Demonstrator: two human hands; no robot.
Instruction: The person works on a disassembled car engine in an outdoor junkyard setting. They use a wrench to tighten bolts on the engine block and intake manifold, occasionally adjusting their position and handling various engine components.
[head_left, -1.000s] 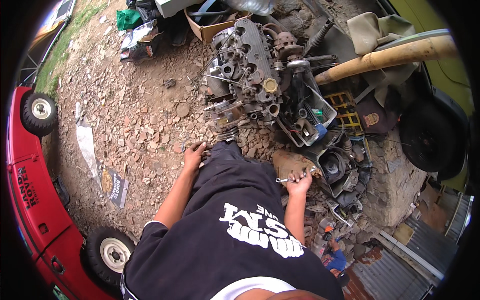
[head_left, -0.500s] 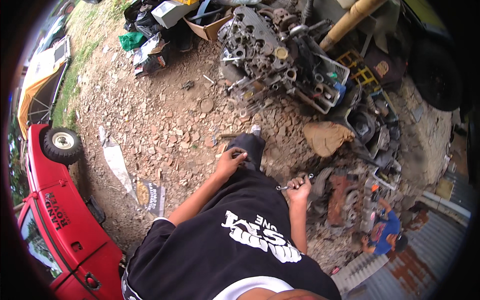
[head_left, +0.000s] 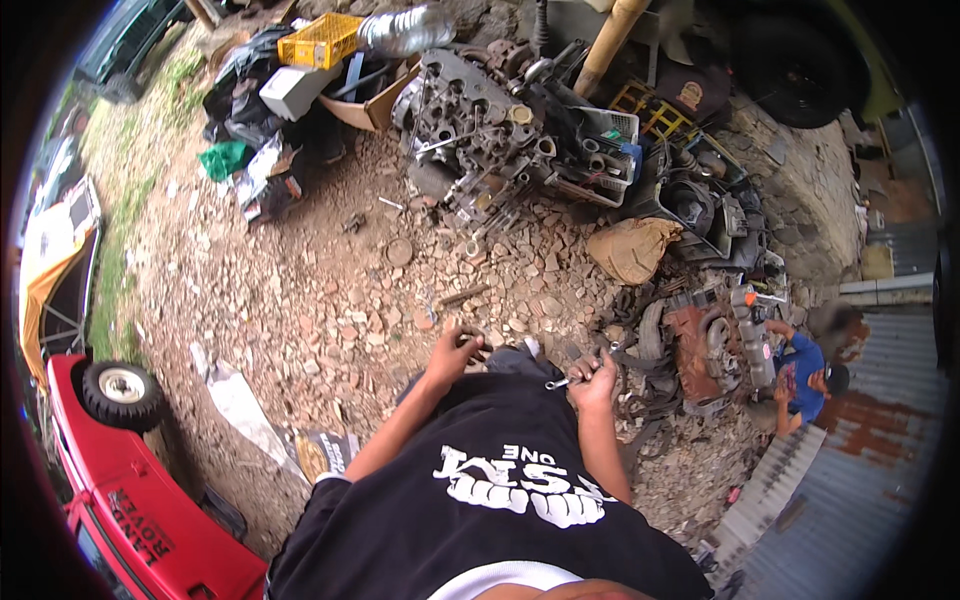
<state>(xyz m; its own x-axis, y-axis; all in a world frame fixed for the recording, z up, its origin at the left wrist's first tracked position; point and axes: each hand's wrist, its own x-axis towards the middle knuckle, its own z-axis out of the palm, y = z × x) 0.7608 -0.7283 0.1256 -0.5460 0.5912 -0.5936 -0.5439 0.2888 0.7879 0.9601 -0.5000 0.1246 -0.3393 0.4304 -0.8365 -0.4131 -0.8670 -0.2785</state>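
Observation:
My right hand [head_left: 593, 378] is closed round a metal wrench [head_left: 556, 384], whose ends poke out on either side of my fingers. My left hand [head_left: 458, 348] hangs in front of my dark trousers with fingers loosely apart and nothing visible in them. Ahead on the rubble ground lie a short bar [head_left: 462, 295] and, further up, a large dismantled engine [head_left: 460, 110] with a crate of parts [head_left: 610, 160] beside it. A brown sack [head_left: 630, 250] rests right of my path, near a rusty engine block [head_left: 700, 350].
A co-worker in blue [head_left: 800, 370] crouches by the rusty block, beside corrugated sheets [head_left: 850, 480]. A red vehicle [head_left: 150, 500] stands at left. Bags [head_left: 240, 110], a yellow crate [head_left: 315, 45] and a box [head_left: 370, 105] are heaped at the back; a bamboo pole [head_left: 610, 40] leans by the engine.
My body has turned to the right, bringing the co-worker and rusty block further into view and more of the back heap. The wrench stays in my right hand.

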